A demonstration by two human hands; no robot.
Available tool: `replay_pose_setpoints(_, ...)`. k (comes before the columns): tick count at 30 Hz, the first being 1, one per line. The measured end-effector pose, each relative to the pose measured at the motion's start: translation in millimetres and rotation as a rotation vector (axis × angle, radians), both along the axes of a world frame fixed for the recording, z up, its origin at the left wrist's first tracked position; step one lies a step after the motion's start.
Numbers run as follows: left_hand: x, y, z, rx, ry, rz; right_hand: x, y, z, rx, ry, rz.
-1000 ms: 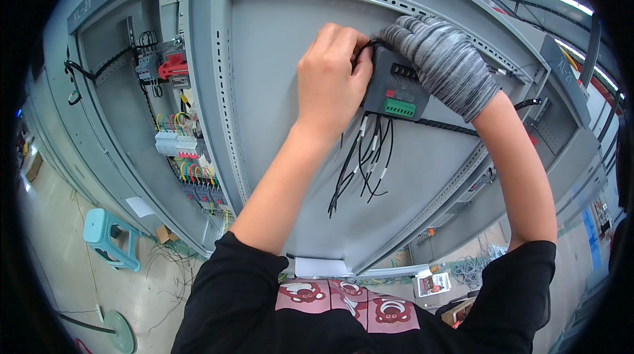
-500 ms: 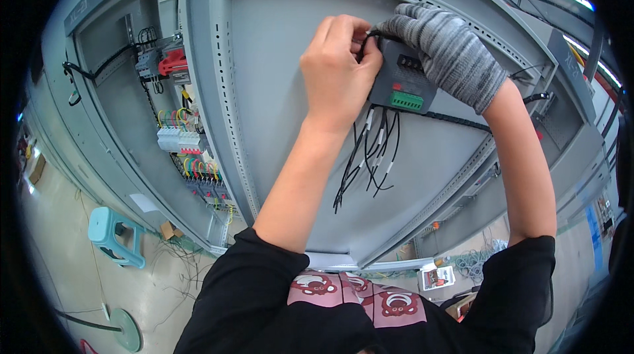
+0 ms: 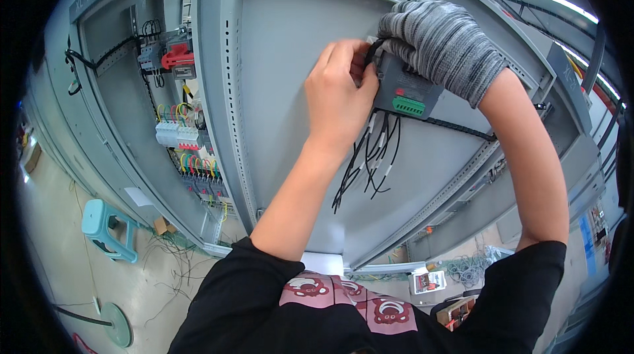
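Note:
A grey box-shaped electrical device [image 3: 411, 86] with a green terminal block [image 3: 409, 107] is mounted on the inner face of a grey cabinet door. A black cable [image 3: 372, 53] loops at its upper left corner. My bare left hand [image 3: 340, 93] pinches this cable beside the device, thumb and fingers closed. In a striped grey knit glove, my right hand [image 3: 442, 47] is curled over the device's top, its fingertips closed at the cable's upper end. The glove covers much of the device's upper face. Below hang several loose black wires [image 3: 376, 156] with white sleeves.
To the left, an open cabinet holds a red-handled switch [image 3: 178, 57], white breakers [image 3: 177, 135] and coloured wires. On the floor are a light-blue stool [image 3: 109, 228], a round green base [image 3: 117, 324] and scattered wires. A black wire harness [image 3: 459, 127] runs right from the device.
My left hand has come down a little along the device's left side. My right hand has shifted lower over the device, covering the black terminals seen before.

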State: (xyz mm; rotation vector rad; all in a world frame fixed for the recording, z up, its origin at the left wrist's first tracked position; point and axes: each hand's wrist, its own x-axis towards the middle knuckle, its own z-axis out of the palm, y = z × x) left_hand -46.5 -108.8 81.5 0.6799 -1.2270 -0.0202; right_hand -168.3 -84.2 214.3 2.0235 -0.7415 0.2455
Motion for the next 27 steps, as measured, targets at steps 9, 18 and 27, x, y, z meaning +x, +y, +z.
replay_pose_setpoints(9,-3.6,-7.0,-10.1,-0.1,0.139,-0.161,3.0,4.2,-12.0,-0.249,0.306,0.077)
replay_pose_setpoints(18,-3.0,-19.4,-13.6,-0.203,0.096,-0.092,16.2,-7.5,-30.8,-0.236,0.067,0.097)
replay_pose_setpoints(27,7.8,-9.8,-1.3,-0.142,0.007,-0.097,-8.0,16.8,-17.8,0.052,-0.298,0.022)
